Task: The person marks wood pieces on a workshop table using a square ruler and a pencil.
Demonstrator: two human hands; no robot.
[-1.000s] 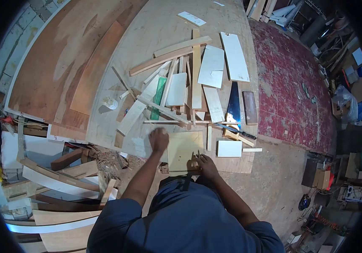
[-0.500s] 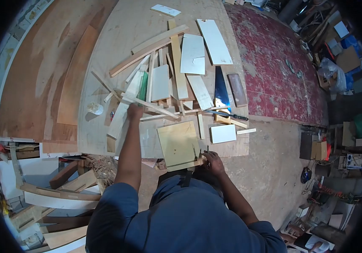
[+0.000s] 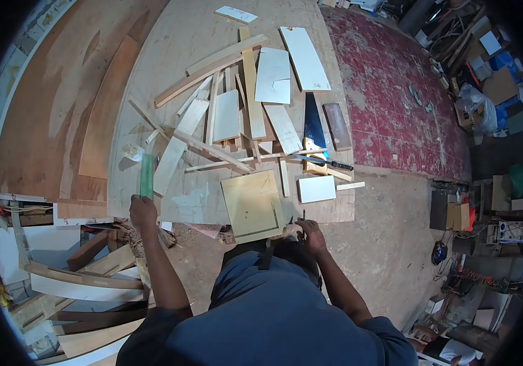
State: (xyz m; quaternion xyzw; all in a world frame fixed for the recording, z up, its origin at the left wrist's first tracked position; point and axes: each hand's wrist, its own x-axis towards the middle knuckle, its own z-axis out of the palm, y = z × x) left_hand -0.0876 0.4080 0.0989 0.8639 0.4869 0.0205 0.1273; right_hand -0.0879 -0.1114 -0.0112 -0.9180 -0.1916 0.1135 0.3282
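Note:
Near the left front corner of the work table (image 3: 206, 204), my left hand (image 3: 144, 211) grips the lower end of a green translucent strip (image 3: 146, 175), which points away from me. My right hand (image 3: 312, 235) is closed around a thin dark pencil-like tool (image 3: 303, 215) that stands upright by the front edge. Beside that hand lies a square yellowish board (image 3: 250, 204) with dark marks near its lower right corner. A small white block (image 3: 317, 190) rests to the right of the board.
Wooden strips and white boards (image 3: 272, 74) are heaped mid-table. A handsaw (image 3: 314, 125), a brown block (image 3: 336, 126) and a white cup-like item (image 3: 131, 152) lie around them. Curved wood offcuts (image 3: 85, 277) are piled at lower left. Part of another person (image 3: 456, 351) shows at lower right.
My left hand has moved left and toward me, taking the green strip out of the wood pile. Some pale boards there have shifted. My right hand stays near the yellowish board.

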